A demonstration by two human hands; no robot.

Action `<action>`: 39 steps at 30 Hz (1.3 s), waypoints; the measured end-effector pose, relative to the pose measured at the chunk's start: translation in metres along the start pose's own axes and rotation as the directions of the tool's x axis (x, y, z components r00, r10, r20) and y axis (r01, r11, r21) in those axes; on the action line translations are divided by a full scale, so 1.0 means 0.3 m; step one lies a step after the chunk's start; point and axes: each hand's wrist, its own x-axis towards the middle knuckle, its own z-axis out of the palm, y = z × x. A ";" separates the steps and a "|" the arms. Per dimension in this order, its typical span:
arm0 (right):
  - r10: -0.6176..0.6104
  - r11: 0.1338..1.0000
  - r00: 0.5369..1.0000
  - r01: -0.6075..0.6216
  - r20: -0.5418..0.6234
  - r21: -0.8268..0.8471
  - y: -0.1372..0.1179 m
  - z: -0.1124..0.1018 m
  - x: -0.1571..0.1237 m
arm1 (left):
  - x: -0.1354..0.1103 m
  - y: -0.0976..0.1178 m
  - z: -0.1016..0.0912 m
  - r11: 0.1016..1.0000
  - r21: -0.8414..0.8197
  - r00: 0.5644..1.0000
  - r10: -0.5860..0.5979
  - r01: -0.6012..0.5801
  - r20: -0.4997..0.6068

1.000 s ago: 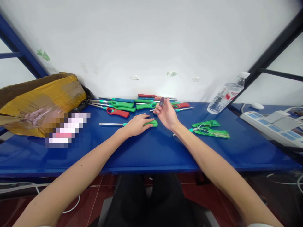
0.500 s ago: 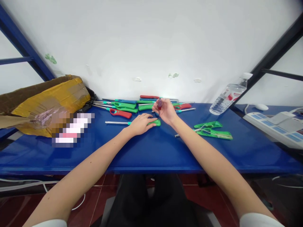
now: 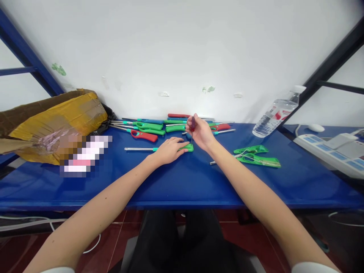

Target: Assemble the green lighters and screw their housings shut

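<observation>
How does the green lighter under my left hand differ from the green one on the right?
The held lighter, under your left hand, looks closed where it shows; the opened lighter lies split in two, insides exposed. The screwdriver in your right hand points down at the held lighter; the opened lighter has no tool on it. Both have green handles.

Your long green stick-shaped lighter [image 3: 188,147] is showing smooth plastic on its handle and shiny metal on its slim silver tube [image 3: 139,149]. Your dark-red screwdriver handle [image 3: 193,124] is looking like glossy plastic. The flat blue table [image 3: 184,185] is reflecting light off its smooth, glossy surface. The brown cardboard box [image 3: 28,111] is wearing shiny, wrinkled yellow tape [image 3: 62,113].
</observation>
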 end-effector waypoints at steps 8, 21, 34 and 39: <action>0.004 0.998 1.000 -0.004 0.008 0.060 -0.026 -0.002 -0.014 | -0.005 0.005 -0.004 1.000 -0.017 1.000 -0.006 0.005 -0.010; -0.083 0.997 0.996 0.083 0.033 0.010 -0.027 -0.028 -0.011 | -0.004 0.004 -0.010 1.000 -0.021 1.000 -0.013 0.014 0.007; -0.093 0.995 0.995 0.094 0.047 -0.025 -0.034 -0.003 -0.055 | -0.006 0.002 -0.008 1.000 -0.030 1.000 -0.002 0.002 -0.015; -0.032 0.999 0.992 0.035 0.124 -0.021 -0.044 -0.014 -0.047 | -0.005 -0.001 -0.005 0.999 -0.035 1.000 -0.002 0.002 -0.005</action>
